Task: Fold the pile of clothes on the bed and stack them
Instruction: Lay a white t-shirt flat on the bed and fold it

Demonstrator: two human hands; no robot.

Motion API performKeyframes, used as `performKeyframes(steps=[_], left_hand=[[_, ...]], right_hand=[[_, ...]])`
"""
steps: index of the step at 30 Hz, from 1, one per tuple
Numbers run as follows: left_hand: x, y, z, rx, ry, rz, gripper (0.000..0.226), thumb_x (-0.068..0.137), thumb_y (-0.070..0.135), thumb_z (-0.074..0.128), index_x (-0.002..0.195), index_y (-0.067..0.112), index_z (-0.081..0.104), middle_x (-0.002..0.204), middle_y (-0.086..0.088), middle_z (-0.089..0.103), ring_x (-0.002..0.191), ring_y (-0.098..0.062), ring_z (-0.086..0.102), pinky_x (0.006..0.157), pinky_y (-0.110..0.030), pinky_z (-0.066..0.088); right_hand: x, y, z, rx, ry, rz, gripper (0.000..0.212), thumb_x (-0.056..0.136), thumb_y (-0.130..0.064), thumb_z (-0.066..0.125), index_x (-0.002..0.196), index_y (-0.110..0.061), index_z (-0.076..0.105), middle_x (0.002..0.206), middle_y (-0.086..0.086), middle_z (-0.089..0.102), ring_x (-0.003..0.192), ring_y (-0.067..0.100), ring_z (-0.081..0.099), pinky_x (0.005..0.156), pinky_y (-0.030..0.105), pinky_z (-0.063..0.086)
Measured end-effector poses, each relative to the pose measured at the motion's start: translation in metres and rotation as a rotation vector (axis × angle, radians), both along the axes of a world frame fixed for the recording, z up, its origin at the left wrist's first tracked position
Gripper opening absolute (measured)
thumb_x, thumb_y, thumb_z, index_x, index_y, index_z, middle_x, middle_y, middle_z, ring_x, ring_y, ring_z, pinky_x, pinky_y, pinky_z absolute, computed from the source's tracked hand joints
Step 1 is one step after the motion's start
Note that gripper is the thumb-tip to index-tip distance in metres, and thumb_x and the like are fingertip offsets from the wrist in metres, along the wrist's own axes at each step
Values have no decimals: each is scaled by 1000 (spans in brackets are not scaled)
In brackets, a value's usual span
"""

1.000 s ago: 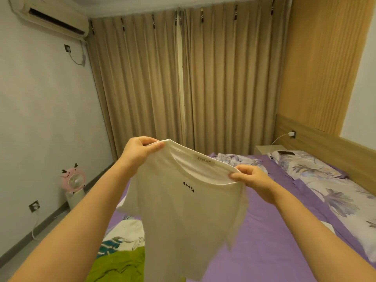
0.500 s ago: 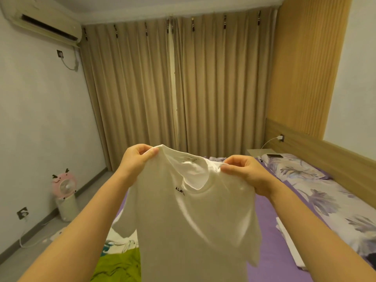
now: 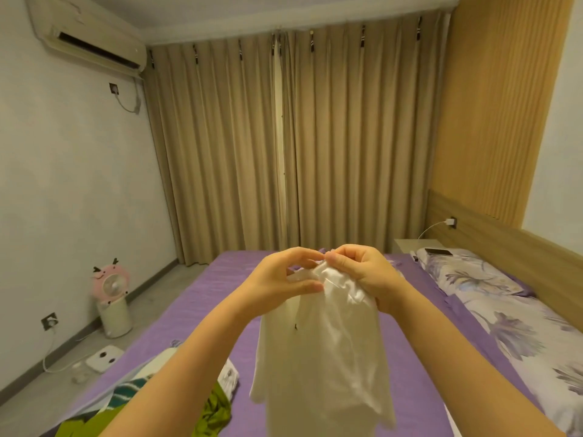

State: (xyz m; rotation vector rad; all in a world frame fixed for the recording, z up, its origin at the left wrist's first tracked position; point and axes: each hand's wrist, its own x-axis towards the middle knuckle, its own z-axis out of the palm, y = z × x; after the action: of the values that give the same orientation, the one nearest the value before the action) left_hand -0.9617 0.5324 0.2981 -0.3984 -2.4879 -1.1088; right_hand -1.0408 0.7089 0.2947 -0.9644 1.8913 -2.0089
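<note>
A: White thin cotton, the t-shirt (image 3: 318, 351) hangs over the bed (image 3: 202, 298), beside the unfolded pile (image 3: 176, 402).

B: Both hands pinch it?

A: Yes, left hand (image 3: 277, 285) and right hand (image 3: 362, 275) grasp the shoulders together. It looks light and limp; I would hold the shoulder seams.
</note>
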Motion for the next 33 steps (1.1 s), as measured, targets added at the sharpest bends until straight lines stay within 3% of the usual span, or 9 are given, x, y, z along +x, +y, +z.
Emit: performKeyframes(steps=[4,7,11,15,19,24,27,30,33], left_hand=[[-15,12,-1,-31,42,84,19,79,22,77,83,38,67,77,20,66,70,6,56,67,-9,43],[-21,17,6,-80,74,108,13,83,33,71,76,42,65,74,21,65,68,4,57,66,-12,45],[-31,34,15,-128,69,120,23,81,55,57,83,34,67,80,14,66,76,-4,60,71,-21,49],[-47,46,21,-158,93,138,14,88,42,62,80,31,66,74,12,64,70,-2,56,65,-20,46],[-58,37,27,-227,146,218,7,83,41,68,81,38,61,77,17,60,75,4,54,66,-14,40],[-56,-11,26,-282,4,441,62,74,58,68,128,33,50,100,15,56,91,-4,54,76,-21,40],[-53,-34,17,-323,-154,537,49,76,63,63,97,20,64,87,6,63,83,-13,59,70,-29,46],[-47,-46,9,-356,-264,572,55,77,63,62,60,11,52,60,2,45,58,-15,41,56,-30,32],[-36,-56,8,-250,-295,478,44,84,44,67,56,16,48,57,7,37,56,-11,34,53,-24,27]], right_hand=[[-19,23,-1,-19,-44,-11,23,81,-32,66,72,-10,66,60,-2,65,52,7,57,48,18,45],[-33,41,1,191,170,-193,44,76,-57,58,66,-14,65,55,-6,60,49,2,52,50,14,41],[-43,60,-9,222,515,-363,37,80,-59,60,72,-23,64,70,-6,63,66,0,53,62,15,40],[-38,59,-16,211,786,-283,16,80,-35,73,89,-22,71,92,-7,63,94,6,54,81,15,41],[-48,60,-14,79,490,-267,10,91,-12,62,86,-16,70,84,-2,68,78,7,60,72,22,48],[-93,79,-16,70,228,-354,15,97,-14,51,89,-13,64,87,0,64,81,12,56,74,27,45],[-112,89,-25,53,206,-424,14,97,-14,50,89,-16,61,85,-2,62,82,13,54,73,24,43],[-122,96,-29,47,200,-413,10,93,-16,59,85,-17,64,80,-5,64,76,7,55,70,21,44],[-125,103,-28,119,190,-332,4,82,-17,72,80,-15,69,70,-10,66,61,-4,56,58,9,44]])
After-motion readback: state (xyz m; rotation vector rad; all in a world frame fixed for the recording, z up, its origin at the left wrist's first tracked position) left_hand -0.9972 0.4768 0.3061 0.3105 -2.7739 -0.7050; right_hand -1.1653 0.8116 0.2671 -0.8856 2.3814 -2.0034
